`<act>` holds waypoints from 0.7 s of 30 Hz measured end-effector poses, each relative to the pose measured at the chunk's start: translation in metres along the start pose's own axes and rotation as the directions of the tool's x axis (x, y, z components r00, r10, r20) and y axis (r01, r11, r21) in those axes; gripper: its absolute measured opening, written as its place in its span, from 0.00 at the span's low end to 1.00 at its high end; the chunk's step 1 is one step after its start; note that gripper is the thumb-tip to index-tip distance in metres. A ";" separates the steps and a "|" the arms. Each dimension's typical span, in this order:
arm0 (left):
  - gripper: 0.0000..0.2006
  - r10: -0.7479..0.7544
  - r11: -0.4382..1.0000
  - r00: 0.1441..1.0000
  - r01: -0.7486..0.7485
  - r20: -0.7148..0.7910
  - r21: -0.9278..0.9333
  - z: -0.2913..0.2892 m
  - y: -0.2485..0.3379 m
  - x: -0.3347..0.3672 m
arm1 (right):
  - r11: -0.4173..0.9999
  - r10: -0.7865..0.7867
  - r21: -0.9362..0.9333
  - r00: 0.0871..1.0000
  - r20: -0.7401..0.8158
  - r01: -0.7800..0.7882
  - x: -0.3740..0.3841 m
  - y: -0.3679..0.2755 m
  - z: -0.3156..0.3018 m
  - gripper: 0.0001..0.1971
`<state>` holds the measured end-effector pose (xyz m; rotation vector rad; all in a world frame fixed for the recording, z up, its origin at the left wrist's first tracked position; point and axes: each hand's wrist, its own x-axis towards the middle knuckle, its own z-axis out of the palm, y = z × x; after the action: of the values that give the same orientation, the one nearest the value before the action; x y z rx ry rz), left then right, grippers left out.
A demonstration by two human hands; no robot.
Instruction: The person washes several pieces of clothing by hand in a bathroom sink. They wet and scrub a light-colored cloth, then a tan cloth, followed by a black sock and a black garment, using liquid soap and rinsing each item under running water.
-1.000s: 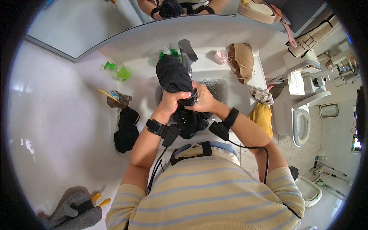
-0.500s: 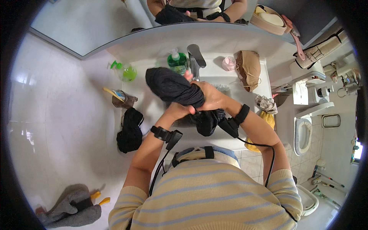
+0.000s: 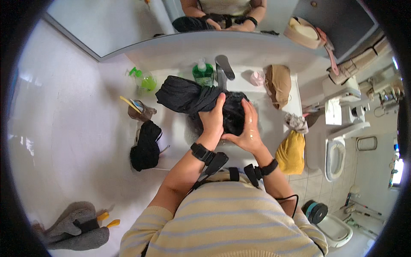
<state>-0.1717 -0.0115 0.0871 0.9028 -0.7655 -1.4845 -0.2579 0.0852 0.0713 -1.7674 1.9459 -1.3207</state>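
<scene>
A long bundle of black cloth [image 3: 184, 95] lies across the sink, its bulky dry-looking end to the left near the soap bottles. Its other end, dark and shiny with wet, sits over the basin between my hands. My left hand [image 3: 212, 122] grips the cloth from the near side, thumb pointing away from me. Curved round the wet part's right side, my right hand [image 3: 249, 130] holds it between the fingers and thumb; suds or water glisten on the skin. The white sink [image 3: 274, 128] has foamy water under the cloth, mostly hidden. Behind stands the faucet [image 3: 223, 68].
Beyond the sink stand a green soap bottle [image 3: 203, 73], a lighter green pump bottle [image 3: 145, 81] and a pink jar [image 3: 257, 78]. To the left are a toothbrush cup [image 3: 140, 111] and another black cloth [image 3: 145, 147]. A tan pouch [image 3: 279, 85] and yellow cloth [image 3: 292, 153] lie right.
My right hand has come off the twisted middle and moved nearer me, to the right side of the wet end. That end has shifted farther back over the basin, spread between my hands.
</scene>
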 end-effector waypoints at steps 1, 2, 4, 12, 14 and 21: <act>0.13 -0.026 0.999 0.999 0.025 -0.033 -0.037 0.002 -0.005 -0.001 | 0.998 0.057 -0.028 0.997 0.057 -0.056 -0.004 0.001 0.010 0.64; 0.12 -0.024 1.000 1.000 0.023 -0.008 -0.015 0.002 -0.008 -0.004 | 0.997 0.071 -0.009 0.997 -0.042 -0.071 -0.007 0.007 0.024 0.65; 0.11 -0.020 1.000 0.998 0.020 0.063 0.006 0.003 -0.007 -0.008 | 0.994 0.112 0.016 0.974 -0.198 -0.111 -0.001 0.015 0.037 0.66; 0.22 -0.247 0.968 0.796 0.234 0.552 0.095 -0.020 0.022 0.019 | 0.974 0.087 0.219 0.992 -0.095 -0.065 0.030 0.019 0.031 0.44; 0.24 -0.256 0.966 0.706 0.152 0.661 0.211 -0.016 0.031 0.031 | 0.956 0.102 0.273 0.994 0.028 -0.106 0.040 0.025 0.026 0.33; 0.27 -0.291 0.940 0.480 -0.018 0.828 0.340 0.008 0.063 0.052 | 0.908 -0.158 0.417 0.957 0.244 0.044 0.084 0.032 -0.011 0.28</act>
<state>-0.1497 -0.0703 0.1397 0.3395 -1.7638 -2.0204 -0.3102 0.0129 0.0888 -1.7443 1.3316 -1.3138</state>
